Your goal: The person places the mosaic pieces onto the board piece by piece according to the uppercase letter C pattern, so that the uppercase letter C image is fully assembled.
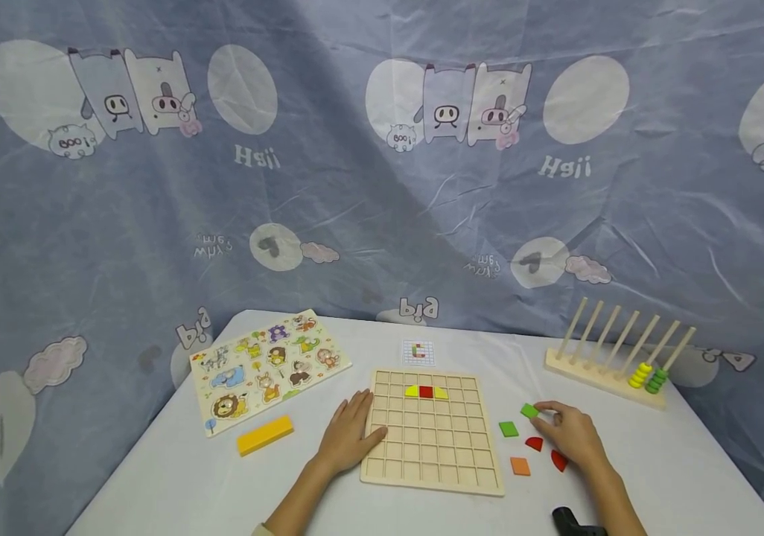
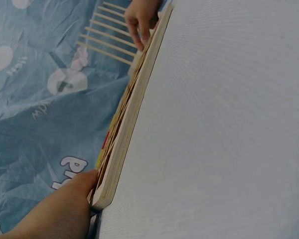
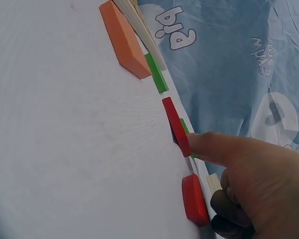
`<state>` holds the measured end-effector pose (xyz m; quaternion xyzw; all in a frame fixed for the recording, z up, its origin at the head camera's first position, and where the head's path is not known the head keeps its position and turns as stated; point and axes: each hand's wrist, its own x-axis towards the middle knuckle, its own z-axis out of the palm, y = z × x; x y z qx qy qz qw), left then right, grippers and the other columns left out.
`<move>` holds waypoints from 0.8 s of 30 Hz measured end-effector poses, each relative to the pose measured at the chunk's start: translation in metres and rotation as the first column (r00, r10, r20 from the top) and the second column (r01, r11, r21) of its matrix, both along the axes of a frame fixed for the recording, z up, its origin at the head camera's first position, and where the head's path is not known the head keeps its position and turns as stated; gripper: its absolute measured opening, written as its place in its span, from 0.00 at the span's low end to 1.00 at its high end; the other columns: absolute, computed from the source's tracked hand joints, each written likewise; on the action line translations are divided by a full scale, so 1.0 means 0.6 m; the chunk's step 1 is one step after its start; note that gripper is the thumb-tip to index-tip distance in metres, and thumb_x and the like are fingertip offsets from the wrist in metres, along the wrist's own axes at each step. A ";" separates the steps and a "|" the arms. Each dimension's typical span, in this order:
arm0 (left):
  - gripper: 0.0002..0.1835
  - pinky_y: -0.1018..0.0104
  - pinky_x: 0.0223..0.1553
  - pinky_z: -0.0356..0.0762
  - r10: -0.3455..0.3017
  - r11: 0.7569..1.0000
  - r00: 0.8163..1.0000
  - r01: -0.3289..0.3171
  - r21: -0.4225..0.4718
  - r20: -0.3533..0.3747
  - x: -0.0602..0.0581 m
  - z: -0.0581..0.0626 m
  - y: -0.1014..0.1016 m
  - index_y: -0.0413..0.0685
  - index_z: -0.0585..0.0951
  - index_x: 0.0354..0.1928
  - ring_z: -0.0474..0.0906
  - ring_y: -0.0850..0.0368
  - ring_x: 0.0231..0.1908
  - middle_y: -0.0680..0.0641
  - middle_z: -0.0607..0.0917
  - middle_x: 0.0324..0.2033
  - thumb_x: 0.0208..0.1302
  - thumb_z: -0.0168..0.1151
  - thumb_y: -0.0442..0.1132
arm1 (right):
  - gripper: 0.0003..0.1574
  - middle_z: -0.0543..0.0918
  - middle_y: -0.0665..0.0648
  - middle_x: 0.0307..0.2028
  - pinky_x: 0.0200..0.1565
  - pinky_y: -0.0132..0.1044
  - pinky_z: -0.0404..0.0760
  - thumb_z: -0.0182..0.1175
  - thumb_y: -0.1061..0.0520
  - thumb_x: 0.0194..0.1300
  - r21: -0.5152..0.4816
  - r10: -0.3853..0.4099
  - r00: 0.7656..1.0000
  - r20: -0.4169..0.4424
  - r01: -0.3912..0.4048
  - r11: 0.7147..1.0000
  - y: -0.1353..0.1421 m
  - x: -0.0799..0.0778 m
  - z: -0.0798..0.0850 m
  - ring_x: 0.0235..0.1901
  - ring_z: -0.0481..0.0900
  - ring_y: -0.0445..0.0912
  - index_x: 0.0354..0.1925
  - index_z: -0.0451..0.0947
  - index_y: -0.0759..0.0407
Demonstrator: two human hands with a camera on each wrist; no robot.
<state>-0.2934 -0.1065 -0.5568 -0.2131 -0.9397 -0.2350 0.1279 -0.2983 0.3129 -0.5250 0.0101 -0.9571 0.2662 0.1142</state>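
Green tile (image 1: 529, 410), right of centre in the head view: looks light, stiff, probably smooth; best taken by opposite edges. Right hand (image 1: 573, 435) pinches its right side. Left hand (image 1: 347, 438), fingers extended, steadies grid board (image 1: 432, 450). Red pieces (image 1: 534, 444) crowd below; worktop (image 1: 509, 359) opens above, toward peg rack (image 1: 605, 379).

Wooden grid board (image 1: 432, 451) lies flat, a red square (image 1: 426, 391) between two yellow pieces (image 1: 412, 391) in its second-farthest row; left hand (image 1: 345, 439) touches its left edge. Right hand (image 1: 571, 433) pinches a green tile (image 1: 529, 410) near another green tile (image 1: 508, 429).
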 end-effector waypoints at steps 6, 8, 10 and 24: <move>0.41 0.51 0.66 0.47 0.000 1.000 1.000 0.000 -0.007 0.010 0.000 0.004 -0.001 0.37 0.59 0.67 0.53 0.48 0.67 0.42 0.61 0.67 0.64 0.46 0.62 | 0.19 0.59 0.48 0.12 0.14 0.33 0.55 0.66 0.51 0.55 0.005 0.031 0.997 -0.076 -0.030 1.000 -0.016 -0.001 0.022 0.13 0.53 0.40 0.45 0.81 0.58; 0.41 0.51 0.66 0.47 0.001 1.000 1.000 0.000 -0.007 0.006 -0.001 0.004 -0.001 0.37 0.59 0.67 0.53 0.48 0.67 0.42 0.61 0.66 0.64 0.47 0.62 | 0.19 0.57 0.48 0.12 0.14 0.32 0.55 0.66 0.51 0.56 -0.006 0.050 0.992 -0.115 -0.051 0.999 -0.030 -0.002 0.035 0.13 0.51 0.39 0.45 0.81 0.56; 0.41 0.50 0.66 0.48 -0.001 1.000 1.000 0.001 -0.002 0.004 -0.001 0.005 -0.001 0.37 0.59 0.67 0.54 0.47 0.67 0.42 0.61 0.66 0.64 0.47 0.62 | 0.19 0.56 0.47 0.11 0.13 0.32 0.55 0.67 0.50 0.55 -0.026 0.075 0.985 -0.156 -0.080 0.996 -0.048 -0.002 0.049 0.13 0.49 0.38 0.45 0.81 0.55; 0.40 0.49 0.65 0.49 -0.006 1.000 1.000 0.006 0.006 -0.003 0.002 0.007 0.001 0.35 0.60 0.66 0.54 0.46 0.66 0.40 0.62 0.66 0.64 0.48 0.60 | 0.19 0.57 0.45 0.10 0.14 0.28 0.53 0.69 0.52 0.53 -0.153 0.243 0.961 -0.134 -0.262 0.953 -0.243 -0.006 0.087 0.12 0.51 0.37 0.44 0.82 0.53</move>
